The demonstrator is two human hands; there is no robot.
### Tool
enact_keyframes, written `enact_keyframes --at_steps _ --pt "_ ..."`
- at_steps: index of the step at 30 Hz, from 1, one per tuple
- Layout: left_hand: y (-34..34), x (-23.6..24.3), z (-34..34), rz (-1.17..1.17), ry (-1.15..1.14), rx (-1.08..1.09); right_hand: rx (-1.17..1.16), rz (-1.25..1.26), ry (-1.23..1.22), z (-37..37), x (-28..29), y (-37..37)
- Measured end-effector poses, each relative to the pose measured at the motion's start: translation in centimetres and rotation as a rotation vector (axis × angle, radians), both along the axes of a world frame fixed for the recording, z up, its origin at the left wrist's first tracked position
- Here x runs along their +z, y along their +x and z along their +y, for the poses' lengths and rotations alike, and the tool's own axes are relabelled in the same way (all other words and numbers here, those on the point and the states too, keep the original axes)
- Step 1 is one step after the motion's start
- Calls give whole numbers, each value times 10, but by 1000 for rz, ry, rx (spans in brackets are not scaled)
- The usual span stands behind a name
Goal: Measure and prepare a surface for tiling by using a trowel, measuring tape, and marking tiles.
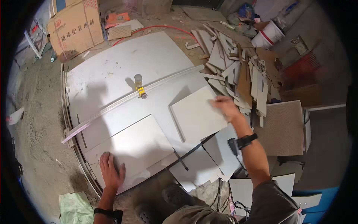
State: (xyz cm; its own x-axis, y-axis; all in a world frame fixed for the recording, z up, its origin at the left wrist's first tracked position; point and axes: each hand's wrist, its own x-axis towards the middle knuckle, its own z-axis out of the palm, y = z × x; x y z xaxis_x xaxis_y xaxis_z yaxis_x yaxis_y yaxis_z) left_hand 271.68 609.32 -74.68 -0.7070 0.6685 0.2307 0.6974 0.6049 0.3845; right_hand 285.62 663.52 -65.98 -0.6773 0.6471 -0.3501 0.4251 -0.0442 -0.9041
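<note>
My right hand (226,108) grips the right edge of a cream tile (197,115), thumb and fingers closed on it. The tile sits at a slight angle over the right part of a large white board (156,48), with a shadow beside its far edge. My left hand (110,170) lies with fingers outstretched by the near left corner of a second cream tile (140,140), which is flat on the board. Beyond both tiles, a long ruled bar (112,106) crosses the board diagonally. On the bar is a yellow slider (140,92) with a round knob.
Broken tile strips (223,67) are heaped to the right of the board. A large cardboard box (76,30) stands at the far left, a white bucket (267,35) at the far right. Nearer me are more tile pieces (194,168) and a pale green bag (75,209).
</note>
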Motion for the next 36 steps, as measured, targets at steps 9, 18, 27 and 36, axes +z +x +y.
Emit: enact_keyframes --at_steps 9,18,27,36 --pt "25 17 -31 -2 -36 198 -733 453 -5 159 -1 124" --pt "50 40 -56 -213 -4 483 315 8 241 -143 -70 7" --pt "11 63 -61 -783 140 939 398 -310 -413 -199 -15 -66" --pt "10 396 -87 -1115 -80 1125 745 95 -432 -277 391 -99"
